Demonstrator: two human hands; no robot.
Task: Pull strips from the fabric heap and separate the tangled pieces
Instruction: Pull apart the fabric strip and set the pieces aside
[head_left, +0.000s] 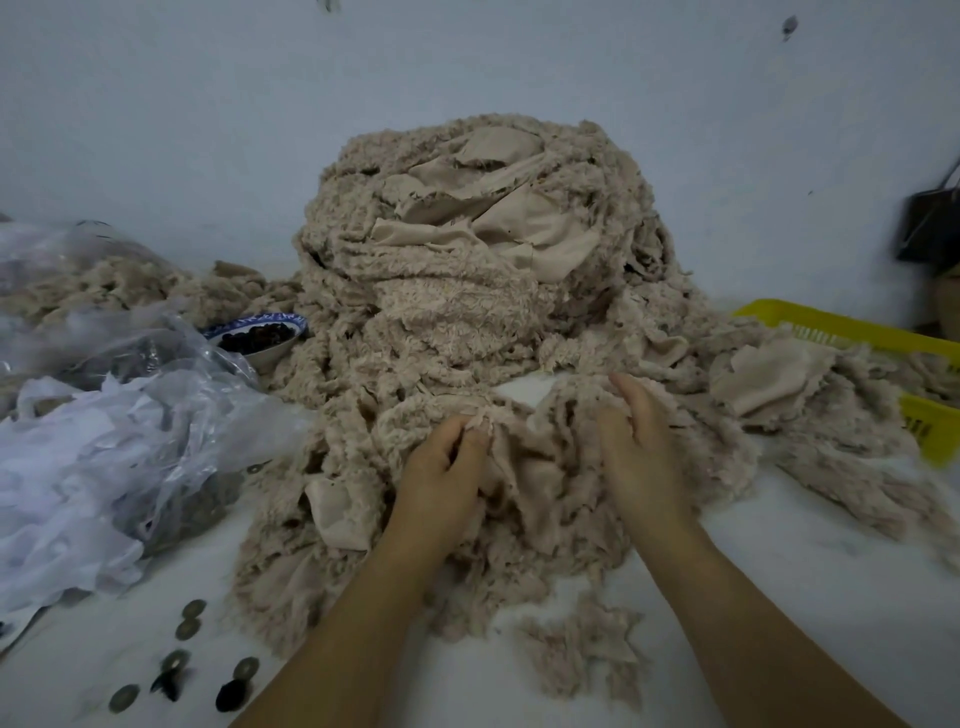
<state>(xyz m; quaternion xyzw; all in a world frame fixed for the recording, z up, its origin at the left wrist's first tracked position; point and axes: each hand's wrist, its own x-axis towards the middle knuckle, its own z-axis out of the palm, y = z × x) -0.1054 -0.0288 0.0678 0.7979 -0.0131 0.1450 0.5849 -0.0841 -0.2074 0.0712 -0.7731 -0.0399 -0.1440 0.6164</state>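
A tall heap of beige fluffy fabric strips (467, 249) rises against the wall at the middle of the table. Its tangled lower strips (524, 483) spill toward me over the white tabletop. My left hand (441, 473) pinches a fold of this strip tangle between thumb and fingers. My right hand (641, 447) lies on the tangle just to the right, fingers curled into the fluffy fabric. A small loose scrap (582, 644) lies near the front, between my forearms.
Clear plastic bags (104, 441) with fabric and white pieces crowd the left. A blue-rimmed bowl (260, 338) of dark pieces stands behind them. A yellow basket (883, 338) sits at the right. Several coins and dark buttons (182, 660) lie at the front left.
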